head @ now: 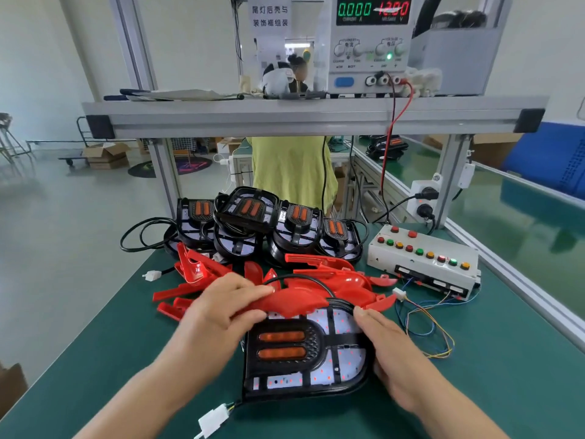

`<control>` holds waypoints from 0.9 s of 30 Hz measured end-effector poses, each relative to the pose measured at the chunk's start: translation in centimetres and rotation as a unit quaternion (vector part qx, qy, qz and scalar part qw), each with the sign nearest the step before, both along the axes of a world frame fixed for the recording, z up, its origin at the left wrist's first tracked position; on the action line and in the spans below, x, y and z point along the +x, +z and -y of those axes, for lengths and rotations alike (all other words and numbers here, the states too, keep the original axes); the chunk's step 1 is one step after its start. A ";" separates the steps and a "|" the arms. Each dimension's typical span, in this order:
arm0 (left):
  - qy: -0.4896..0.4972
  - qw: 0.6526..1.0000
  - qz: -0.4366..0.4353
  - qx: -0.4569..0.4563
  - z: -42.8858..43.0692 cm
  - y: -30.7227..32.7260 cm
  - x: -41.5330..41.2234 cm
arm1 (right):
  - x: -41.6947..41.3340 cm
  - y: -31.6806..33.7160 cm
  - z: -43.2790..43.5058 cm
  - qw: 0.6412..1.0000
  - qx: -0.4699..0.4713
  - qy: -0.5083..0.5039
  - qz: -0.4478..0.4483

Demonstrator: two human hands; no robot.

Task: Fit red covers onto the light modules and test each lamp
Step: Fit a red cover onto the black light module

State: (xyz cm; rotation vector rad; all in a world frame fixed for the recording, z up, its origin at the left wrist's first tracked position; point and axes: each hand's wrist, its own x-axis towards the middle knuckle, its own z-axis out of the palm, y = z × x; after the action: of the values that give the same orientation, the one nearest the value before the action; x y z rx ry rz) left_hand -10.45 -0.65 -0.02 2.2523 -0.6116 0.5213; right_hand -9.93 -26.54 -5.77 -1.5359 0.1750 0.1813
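A red cover [285, 301] held against a light module [304, 353] on the bench [95, 359].
The cover is pinched by the left hand [221, 312] at the far edge; the module's right side is clasped by the right hand [389, 353].

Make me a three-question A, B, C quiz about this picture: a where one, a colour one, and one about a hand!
1. Where is the button box? A: top shelf. B: green table, right of the loose red covers. C: floor.
2. What colour are the two bars on the near light module? A: blue. B: white. C: orange.
3. What is the left hand doing? A: gripping a red cover. B: pressing a button. C: hanging empty.
Answers: 1 B, it sits on the table beside the covers; 2 C, both look orange; 3 A, its fingers curl round the cover.
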 end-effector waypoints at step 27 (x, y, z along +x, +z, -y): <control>-0.116 0.972 0.120 0.166 4.4 0.1 2.1 | 0.2 0.4 0.1 0.970 0.242 0.011 0.004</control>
State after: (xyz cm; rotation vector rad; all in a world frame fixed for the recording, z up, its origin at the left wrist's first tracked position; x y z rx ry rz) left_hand -8.31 -5.02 0.12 2.3971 -1.1449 0.6136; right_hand -9.70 -26.63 -5.37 -1.0518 0.0976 0.2177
